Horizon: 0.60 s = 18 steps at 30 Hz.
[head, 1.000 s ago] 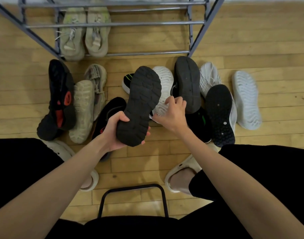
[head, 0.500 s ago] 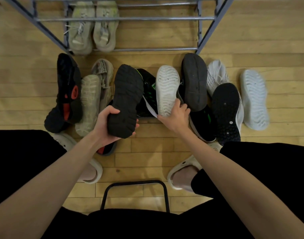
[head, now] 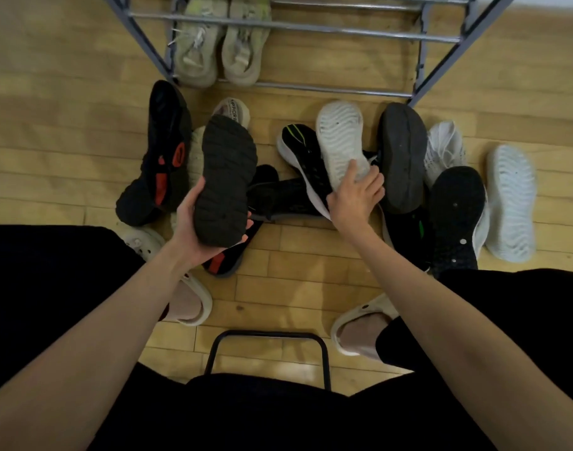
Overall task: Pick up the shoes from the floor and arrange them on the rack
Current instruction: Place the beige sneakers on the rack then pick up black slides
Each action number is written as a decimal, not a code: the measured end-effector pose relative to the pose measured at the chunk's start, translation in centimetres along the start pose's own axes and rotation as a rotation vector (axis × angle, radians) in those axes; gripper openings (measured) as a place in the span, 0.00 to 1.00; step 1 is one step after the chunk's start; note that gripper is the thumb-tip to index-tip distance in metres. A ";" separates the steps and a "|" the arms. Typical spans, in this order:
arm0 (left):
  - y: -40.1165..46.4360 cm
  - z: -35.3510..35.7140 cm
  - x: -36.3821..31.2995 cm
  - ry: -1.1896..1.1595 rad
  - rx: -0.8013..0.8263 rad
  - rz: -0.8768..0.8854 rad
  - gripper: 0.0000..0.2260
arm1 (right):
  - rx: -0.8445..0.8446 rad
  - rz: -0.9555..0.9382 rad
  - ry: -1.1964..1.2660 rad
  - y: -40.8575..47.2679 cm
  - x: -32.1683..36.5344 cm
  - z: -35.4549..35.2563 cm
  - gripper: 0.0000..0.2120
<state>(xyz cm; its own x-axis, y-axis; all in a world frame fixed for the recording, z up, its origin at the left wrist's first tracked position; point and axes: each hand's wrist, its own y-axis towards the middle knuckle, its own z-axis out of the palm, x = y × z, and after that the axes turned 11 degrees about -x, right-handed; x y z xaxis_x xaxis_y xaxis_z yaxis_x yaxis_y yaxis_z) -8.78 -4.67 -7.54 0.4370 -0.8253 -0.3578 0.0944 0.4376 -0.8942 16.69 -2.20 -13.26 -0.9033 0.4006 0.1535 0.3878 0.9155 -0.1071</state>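
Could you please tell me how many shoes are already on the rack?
2: a pale greenish pair side by side at the left end of the rack's bottom shelf. Upper shelves are cut off, so more may be hidden.
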 end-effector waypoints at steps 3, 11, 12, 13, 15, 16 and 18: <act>-0.2 -1.1 -0.5 -0.020 -0.034 0.014 0.30 | -0.109 -0.337 -0.050 -1.5 1.2 0.7 0.34; -0.4 -3.5 -1.0 -0.036 0.033 -0.012 0.31 | 0.377 -0.796 -0.106 -2.1 8.5 4.6 0.48; -0.4 -3.7 -1.0 -0.043 0.039 -0.023 0.31 | 0.386 -0.799 -0.149 -1.8 9.3 4.8 0.48; -0.4 -3.8 -1.0 -0.050 0.049 -0.034 0.32 | 0.378 -0.806 -0.183 -1.6 9.8 4.7 0.47; -0.3 -4.1 -1.0 -0.077 0.077 -0.039 0.31 | 0.333 -0.812 -0.195 -1.1 10.5 3.6 0.45; -0.2 -3.9 -0.9 -0.091 0.091 -0.041 0.31 | 0.303 -0.788 -0.162 -0.8 10.2 2.7 0.44; -0.1 -3.9 -1.1 -0.122 0.119 -0.042 0.31 | 0.226 -0.730 -0.037 0.0 9.6 0.3 0.42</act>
<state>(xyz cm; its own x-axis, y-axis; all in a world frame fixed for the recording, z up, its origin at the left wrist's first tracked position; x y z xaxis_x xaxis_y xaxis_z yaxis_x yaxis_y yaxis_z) -12.75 -5.24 -8.14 0.5349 -0.7973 -0.2795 0.2170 0.4493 -0.8666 7.94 1.60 -12.13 -0.9230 -0.3082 0.2303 -0.3533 0.9159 -0.1903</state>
